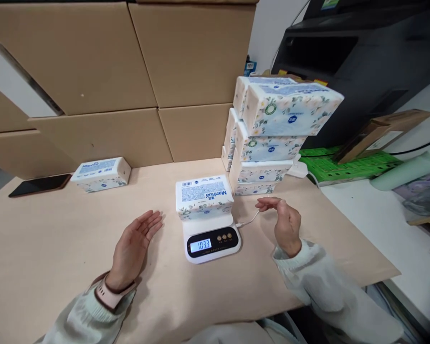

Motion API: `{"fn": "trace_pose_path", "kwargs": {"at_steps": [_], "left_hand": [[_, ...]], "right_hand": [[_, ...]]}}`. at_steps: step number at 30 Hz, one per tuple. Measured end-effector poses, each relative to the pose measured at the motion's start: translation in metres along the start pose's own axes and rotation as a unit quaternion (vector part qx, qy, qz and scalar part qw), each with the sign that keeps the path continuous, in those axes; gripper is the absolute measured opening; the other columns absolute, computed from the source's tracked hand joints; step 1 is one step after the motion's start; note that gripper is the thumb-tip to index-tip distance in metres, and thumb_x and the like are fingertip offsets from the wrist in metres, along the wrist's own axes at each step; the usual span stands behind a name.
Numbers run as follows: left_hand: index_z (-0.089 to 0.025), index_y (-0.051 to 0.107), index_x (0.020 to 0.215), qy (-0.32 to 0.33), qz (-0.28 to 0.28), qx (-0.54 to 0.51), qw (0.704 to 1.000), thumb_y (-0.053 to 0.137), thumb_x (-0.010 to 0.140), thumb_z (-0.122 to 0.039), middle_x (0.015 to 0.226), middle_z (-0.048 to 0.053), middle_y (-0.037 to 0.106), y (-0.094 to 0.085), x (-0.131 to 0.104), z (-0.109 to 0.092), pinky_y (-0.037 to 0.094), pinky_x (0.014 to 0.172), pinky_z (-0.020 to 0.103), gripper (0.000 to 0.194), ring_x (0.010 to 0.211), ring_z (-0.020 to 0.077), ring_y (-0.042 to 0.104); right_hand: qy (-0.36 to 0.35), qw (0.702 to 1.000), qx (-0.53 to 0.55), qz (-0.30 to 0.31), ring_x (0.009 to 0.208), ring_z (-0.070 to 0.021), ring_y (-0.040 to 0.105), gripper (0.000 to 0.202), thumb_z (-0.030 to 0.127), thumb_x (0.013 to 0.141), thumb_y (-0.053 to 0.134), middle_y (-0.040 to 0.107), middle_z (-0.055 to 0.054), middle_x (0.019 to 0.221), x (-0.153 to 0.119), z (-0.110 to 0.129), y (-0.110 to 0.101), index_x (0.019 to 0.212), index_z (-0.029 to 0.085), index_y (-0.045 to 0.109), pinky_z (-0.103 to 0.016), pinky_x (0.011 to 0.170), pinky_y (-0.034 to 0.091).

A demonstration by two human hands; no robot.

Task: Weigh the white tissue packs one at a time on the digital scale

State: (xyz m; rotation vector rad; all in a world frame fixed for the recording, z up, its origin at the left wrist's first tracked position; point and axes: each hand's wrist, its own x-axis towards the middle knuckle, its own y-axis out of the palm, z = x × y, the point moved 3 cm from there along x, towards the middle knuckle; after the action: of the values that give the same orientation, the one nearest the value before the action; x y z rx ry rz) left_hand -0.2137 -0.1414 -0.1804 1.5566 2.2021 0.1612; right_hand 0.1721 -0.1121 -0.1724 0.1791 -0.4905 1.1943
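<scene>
A tissue pack (205, 196) printed "Manhua" lies on a white digital scale (212, 258), whose lit display reads 103.3. Left of the scale my left hand (134, 246) is open, palm turned inward, holding nothing. On the right side my right hand (284, 220) is also open and touches no pack; its fingers are near the white cable and the foot of the stack. Several tissue packs (294, 112) are piled behind the scale to the right. Another pack (102, 174) rests by itself at the back left.
A dark phone (40, 185) lies at the table's back left edge. Cardboard boxes (197, 57) form a wall behind the table (75, 258). At the right are a green crate (338, 167), a brown box (383, 131) and a large black machine (372, 62).
</scene>
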Motion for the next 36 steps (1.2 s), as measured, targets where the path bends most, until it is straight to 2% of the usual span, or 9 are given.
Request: {"fn": "trace_pose_path", "kwargs": {"at_steps": [8, 15, 29, 36], "left_hand": [[-0.02, 0.079, 0.105, 0.003, -0.005, 0.026, 1.0, 0.07, 0.083, -0.045, 0.123, 0.013, 0.076, 0.001, 0.001, -0.003, 0.047, 0.121, 0.051, 0.035, 0.126, 0.0332, 0.068], [-0.016, 0.079, 0.103, -0.003, -0.012, 0.005, 1.0, 0.064, 0.087, -0.04, 0.121, 0.015, 0.076, 0.002, 0.001, -0.002, 0.043, 0.124, 0.05, 0.032, 0.121, 0.0306, 0.069], [-0.015, 0.079, 0.099, -0.009, -0.024, 0.011, 1.0, 0.059, 0.089, -0.037, 0.114, 0.014, 0.077, 0.007, 0.0, -0.004, 0.046, 0.121, 0.046, 0.031, 0.116, 0.027, 0.07], [-0.014, 0.079, 0.099, 0.004, -0.017, 0.016, 1.0, 0.064, 0.086, -0.04, 0.112, 0.014, 0.078, 0.008, 0.0, -0.004, 0.049, 0.119, 0.045, 0.032, 0.114, 0.0269, 0.071]], "right_hand": [[-0.002, 1.0, 0.005, -0.015, 0.069, -0.0215, 0.069, 0.055, 0.054, 0.105, 0.039, 0.077, -0.006, 0.076, 0.0, 0.001, -0.002, 0.09, 0.023, 0.081, -0.039, 0.069, 0.056], [-0.014, 1.0, 0.015, -0.013, 0.07, -0.022, 0.069, 0.057, 0.053, 0.106, 0.037, 0.076, -0.006, 0.074, -0.002, 0.005, -0.002, 0.09, 0.022, 0.082, -0.041, 0.07, 0.054], [-0.014, 1.0, 0.016, -0.022, 0.068, -0.0222, 0.067, 0.055, 0.055, 0.106, 0.039, 0.075, -0.005, 0.072, -0.004, 0.01, -0.001, 0.088, 0.026, 0.083, -0.041, 0.069, 0.052], [-0.02, 0.999, 0.008, -0.024, 0.067, -0.0214, 0.067, 0.059, 0.056, 0.107, 0.036, 0.075, -0.005, 0.07, -0.004, 0.011, -0.001, 0.087, 0.025, 0.083, -0.04, 0.068, 0.052]]}}
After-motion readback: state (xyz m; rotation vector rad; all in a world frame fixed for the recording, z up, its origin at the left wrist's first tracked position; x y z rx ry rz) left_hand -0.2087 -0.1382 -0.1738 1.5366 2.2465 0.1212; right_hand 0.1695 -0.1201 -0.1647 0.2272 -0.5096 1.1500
